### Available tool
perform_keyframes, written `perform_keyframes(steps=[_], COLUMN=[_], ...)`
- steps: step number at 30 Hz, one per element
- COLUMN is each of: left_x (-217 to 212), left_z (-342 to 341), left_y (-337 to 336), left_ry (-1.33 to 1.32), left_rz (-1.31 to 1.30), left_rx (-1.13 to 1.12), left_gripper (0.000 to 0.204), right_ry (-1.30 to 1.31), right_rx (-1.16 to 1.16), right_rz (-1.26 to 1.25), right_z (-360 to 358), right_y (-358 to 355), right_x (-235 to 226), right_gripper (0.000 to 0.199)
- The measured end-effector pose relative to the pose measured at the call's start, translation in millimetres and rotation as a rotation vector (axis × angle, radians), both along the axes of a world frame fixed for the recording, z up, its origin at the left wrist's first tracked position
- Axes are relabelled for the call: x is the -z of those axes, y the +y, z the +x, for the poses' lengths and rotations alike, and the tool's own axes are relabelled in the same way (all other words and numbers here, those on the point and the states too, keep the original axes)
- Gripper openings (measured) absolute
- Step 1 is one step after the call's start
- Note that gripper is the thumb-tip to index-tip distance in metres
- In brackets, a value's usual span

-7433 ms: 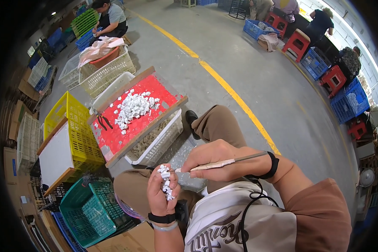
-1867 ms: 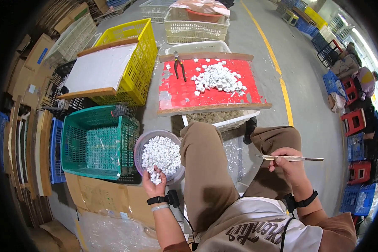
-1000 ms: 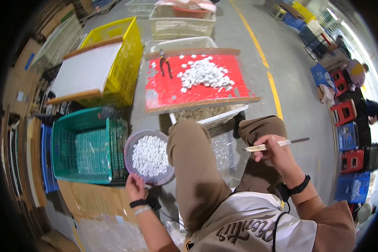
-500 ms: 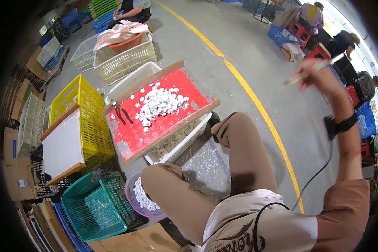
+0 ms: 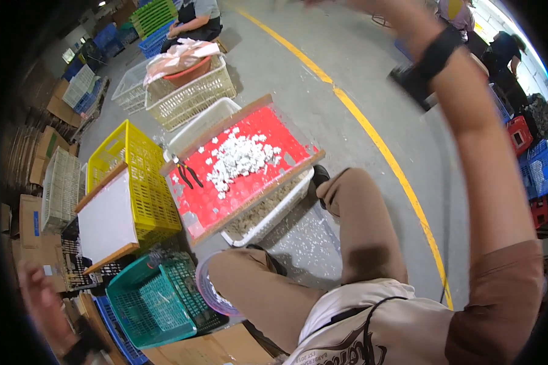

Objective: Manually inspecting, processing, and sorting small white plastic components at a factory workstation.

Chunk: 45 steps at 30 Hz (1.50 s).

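Note:
At the lower left rim my left hand (image 5: 41, 298) is raised, blurred, with its fingers apart and nothing visible in it. My right arm reaches up and across the top right; my right hand (image 5: 362, 3) is mostly cut off by the upper edge, so its grip and contents are hidden. Between the hands lies a red board (image 5: 195, 210) with wooden side strips, tilted over a white tub (image 5: 274, 225). A heap of small white pieces (image 5: 243, 157) rests on it. Pliers (image 5: 187, 172) with dark handles lie at the board's left side.
A yellow crate (image 5: 155, 201) stands left, a white panel (image 5: 109, 219) leaning by it. Nearer are a teal basket (image 5: 155, 304) and a purple-rimmed basin (image 5: 207, 292). Behind is a cream crate (image 5: 192, 103) bearing a red-brown bowl (image 5: 189, 74). Other people sit at the far side and right.
My right hand has swept up and left, nearly out of view; the pale stick-like tool it held no longer shows clearly. My left hand has appeared at lower left. The view has shifted slightly.

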State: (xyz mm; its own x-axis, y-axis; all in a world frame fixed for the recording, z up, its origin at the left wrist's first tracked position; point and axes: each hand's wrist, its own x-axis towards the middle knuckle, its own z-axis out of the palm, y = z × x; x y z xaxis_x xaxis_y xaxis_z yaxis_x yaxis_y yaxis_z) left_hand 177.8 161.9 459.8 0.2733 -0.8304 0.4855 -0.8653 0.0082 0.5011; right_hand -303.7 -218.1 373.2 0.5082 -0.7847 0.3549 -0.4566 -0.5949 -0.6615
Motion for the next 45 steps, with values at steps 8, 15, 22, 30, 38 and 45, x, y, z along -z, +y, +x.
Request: perform_keyframes(steps=[8, 15, 22, 30, 38, 45], left_x=[315.0, 425.6, 449.1, 453.5, 431.9, 430.9], left_z=[-90.6, -111.2, -96.7, -94.8, -129.8, -147.2], left_y=[-121.9, -153.7, -160.6, -167.7, -179.1, -179.0], left_ry=[1.810, 2.069, 2.142, 2.089, 1.861, 1.904], left_rz=[-0.117, -0.139, -0.082, -0.016, 0.100, 0.297], left_rx=[0.240, -0.184, -0.265, -0.253, -0.052, 0.127], left_gripper=[0.013, 0.008, 0.008, 0.013, 0.011, 0.006], right_ry=[-0.015, 0.159, 0.209, 0.215, -0.116, -0.416], right_rx=[-0.101, -0.084, -0.138, -0.127, -0.152, -0.178], right_rz=[0.873, 0.407, 0.327, 0.420, 0.904, 1.006], right_z=[148.3, 224.6, 286.1, 290.1, 236.3, 187.1], right_y=[57.7, 82.1, 70.3, 69.1, 116.4, 133.7], right_x=[275.9, 369.3, 428.9, 418.1, 319.1, 319.9], right_gripper=[0.023, 0.017, 0.032, 0.030, 0.034, 0.022])
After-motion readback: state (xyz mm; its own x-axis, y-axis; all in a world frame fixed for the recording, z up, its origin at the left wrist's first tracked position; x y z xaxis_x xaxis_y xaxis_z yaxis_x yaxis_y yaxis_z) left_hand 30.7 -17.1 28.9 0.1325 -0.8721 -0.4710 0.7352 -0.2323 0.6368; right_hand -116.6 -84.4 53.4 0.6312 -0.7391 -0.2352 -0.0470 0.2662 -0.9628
